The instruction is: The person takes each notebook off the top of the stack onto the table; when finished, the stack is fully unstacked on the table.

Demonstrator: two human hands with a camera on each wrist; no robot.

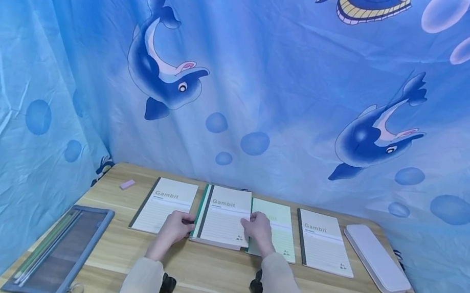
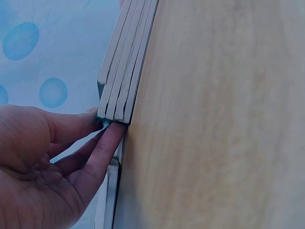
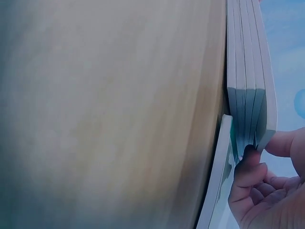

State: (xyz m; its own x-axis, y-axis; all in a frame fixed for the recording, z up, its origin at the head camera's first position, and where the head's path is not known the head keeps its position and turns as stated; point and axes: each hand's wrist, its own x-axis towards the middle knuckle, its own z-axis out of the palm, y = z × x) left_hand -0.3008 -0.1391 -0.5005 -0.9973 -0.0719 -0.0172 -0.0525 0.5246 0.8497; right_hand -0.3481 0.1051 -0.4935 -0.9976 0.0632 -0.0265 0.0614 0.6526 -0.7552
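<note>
A stack of notebooks (image 2: pixel 116 98) lies between my hands, its top notebook (image 1: pixel 225 217) white with a dark spine and set right of the green-edged ones below. My left hand (image 1: pixel 174 229) holds the stack's left edge, thumb at the upper corner and a finger low against the spines (image 2: pixel 122 114). At the right edge, my right hand (image 1: pixel 259 231) pinches the top notebook; its thumb lies on the cover and a curled finger sits underneath. In the right wrist view, that notebook's edge (image 3: pixel 268 114) stands slightly apart from the pages below.
A white notebook (image 1: pixel 166 207) lies left of the stack; a pale green notebook (image 1: pixel 278 236) and another white notebook (image 1: pixel 328 245) lie right. Farther right is a white case (image 1: pixel 376 261). A mesh pencil pouch (image 1: pixel 72 254) and pink eraser (image 1: pixel 127 184) are at left. A blue curtain (image 1: pixel 244 91) hangs behind.
</note>
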